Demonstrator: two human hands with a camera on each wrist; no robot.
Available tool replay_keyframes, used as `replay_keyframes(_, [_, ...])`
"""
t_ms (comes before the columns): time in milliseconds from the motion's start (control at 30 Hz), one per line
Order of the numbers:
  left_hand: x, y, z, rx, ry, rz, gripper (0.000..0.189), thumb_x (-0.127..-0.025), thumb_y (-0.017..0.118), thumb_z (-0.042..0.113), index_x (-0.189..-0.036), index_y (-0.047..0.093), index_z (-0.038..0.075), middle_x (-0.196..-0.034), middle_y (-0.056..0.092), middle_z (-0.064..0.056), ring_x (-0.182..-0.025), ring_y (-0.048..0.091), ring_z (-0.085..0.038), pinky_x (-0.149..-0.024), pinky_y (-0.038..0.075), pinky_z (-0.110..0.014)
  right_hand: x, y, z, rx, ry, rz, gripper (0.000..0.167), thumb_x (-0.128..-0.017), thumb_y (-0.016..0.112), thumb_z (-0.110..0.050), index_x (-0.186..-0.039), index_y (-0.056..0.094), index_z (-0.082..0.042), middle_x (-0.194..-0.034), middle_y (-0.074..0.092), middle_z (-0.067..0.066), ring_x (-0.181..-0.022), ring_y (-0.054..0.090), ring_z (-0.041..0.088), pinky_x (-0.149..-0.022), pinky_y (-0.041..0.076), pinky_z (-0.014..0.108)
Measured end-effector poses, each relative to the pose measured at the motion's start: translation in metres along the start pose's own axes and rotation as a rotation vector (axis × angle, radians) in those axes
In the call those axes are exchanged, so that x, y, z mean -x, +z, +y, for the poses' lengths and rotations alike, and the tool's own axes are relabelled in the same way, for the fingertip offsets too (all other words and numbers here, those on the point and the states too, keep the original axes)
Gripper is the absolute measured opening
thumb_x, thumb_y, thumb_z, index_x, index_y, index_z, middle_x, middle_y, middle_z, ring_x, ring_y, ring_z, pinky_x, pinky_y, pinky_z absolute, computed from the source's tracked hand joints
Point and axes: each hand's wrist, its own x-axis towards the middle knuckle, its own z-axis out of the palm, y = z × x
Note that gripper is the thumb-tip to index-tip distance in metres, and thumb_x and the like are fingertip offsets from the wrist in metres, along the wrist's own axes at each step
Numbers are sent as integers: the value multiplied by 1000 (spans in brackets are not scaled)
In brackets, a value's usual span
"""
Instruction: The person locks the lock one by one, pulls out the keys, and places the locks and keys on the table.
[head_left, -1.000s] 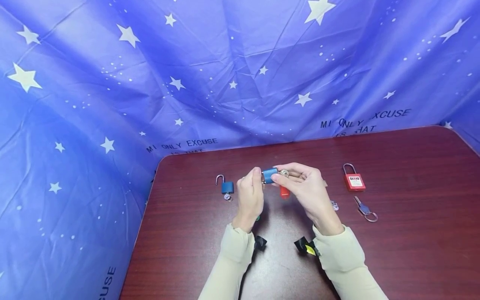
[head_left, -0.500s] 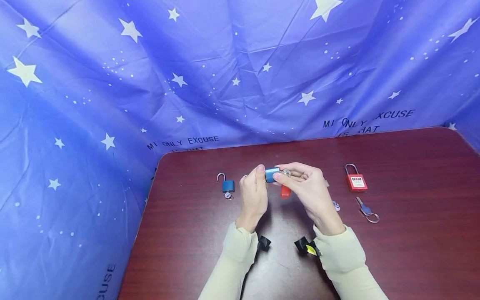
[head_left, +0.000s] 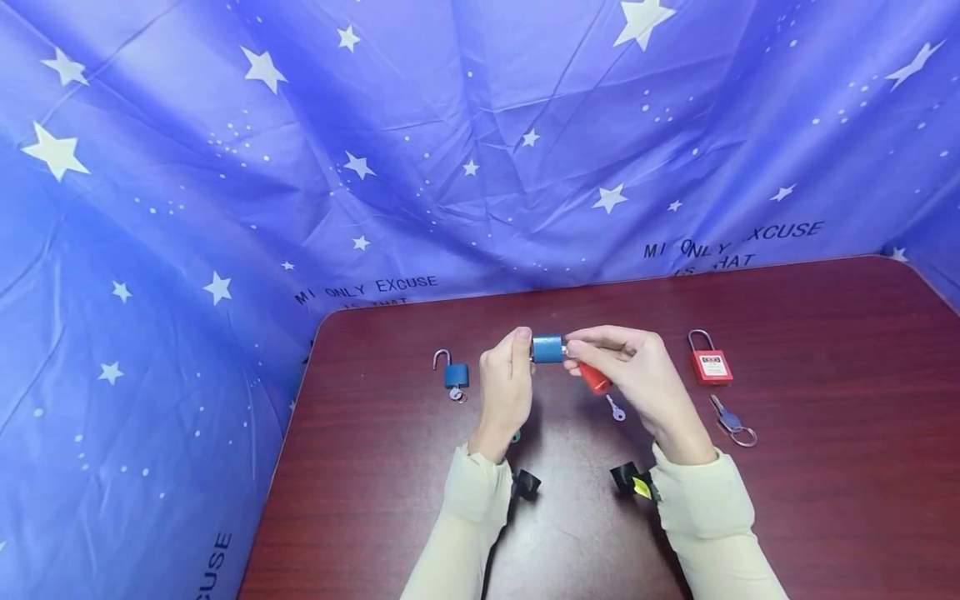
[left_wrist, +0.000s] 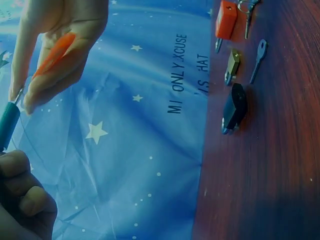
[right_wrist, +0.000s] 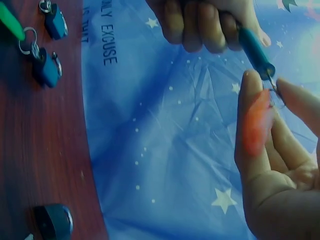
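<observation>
Above the table, my left hand (head_left: 504,390) grips a blue padlock (head_left: 547,349) by its shackle end, fingers curled; the shackle is mostly hidden by them. Lying sideways, the padlock points its keyhole end toward my right hand (head_left: 633,375). Thumb and fingers of that hand pinch a key (right_wrist: 272,82) at the keyhole end. In the right wrist view the key's shaft meets the lock, though how deep it sits cannot be told. An orange-red tag (head_left: 596,378) hangs from the key against my right fingers.
Left on the table lies another blue padlock (head_left: 456,375), shackle open, with keys attached. To the right are a red padlock (head_left: 710,365), a key on a ring (head_left: 726,417) and a small key (head_left: 617,409). The left wrist view shows brass (left_wrist: 233,65) and black (left_wrist: 235,107) padlocks.
My right fingers have left the padlock's body and shifted right to the key. The red tag has swung rightward, and the small key on the table now shows fully. My left hand barely moved.
</observation>
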Motion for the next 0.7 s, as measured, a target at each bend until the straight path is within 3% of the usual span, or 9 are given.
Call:
replay_keyframes(233, [0, 2, 1, 179, -127, -85, 41, -108, 43, 21, -72, 51, 2, -55, 50, -11, -50, 46, -11, -50, 37, -19, -1, -7, 4, -23, 9, -10, 23, -92, 72, -15, -103, 71, 5, -77, 75, 3, -69, 73, 13, -53, 55, 22])
replay_keyframes(333, [-1, 1, 1, 308, -204, -137, 37, -107, 45, 21, -80, 53, -2, -62, 56, -19, -53, 52, -15, -51, 45, -21, -3, -6, 5, -84, 6, 32, 18, -92, 71, -13, -102, 71, 2, -77, 76, 2, -70, 73, 13, -54, 55, 21])
replay_keyframes(467, [-3, 1, 2, 443, -270, -193, 21, -102, 55, 13, -95, 54, -7, -80, 64, -30, -62, 61, -16, -60, 58, -37, -4, -6, 7, -202, -1, 87, 9, -92, 70, -9, -99, 73, -3, -77, 76, 2, -71, 73, 10, -61, 57, 20])
replay_keyframes(600, [-3, 4, 3, 487, -279, -213, 19, -96, 63, 5, -107, 58, -9, -92, 67, -30, -70, 65, -11, -71, 59, -50, -5, -3, 7, -260, 11, 115, 6, -92, 71, -9, -96, 75, -9, -79, 76, 0, -73, 73, 8, -66, 58, 20])
replay_keyframes(700, [-3, 6, 2, 472, -260, -184, 20, -94, 66, 4, -107, 63, -11, -93, 68, -28, -72, 65, -7, -74, 59, -49, -6, 0, 7, -242, 22, 109, 6, -91, 72, -11, -96, 75, -8, -80, 76, 0, -75, 73, 9, -66, 58, 21])
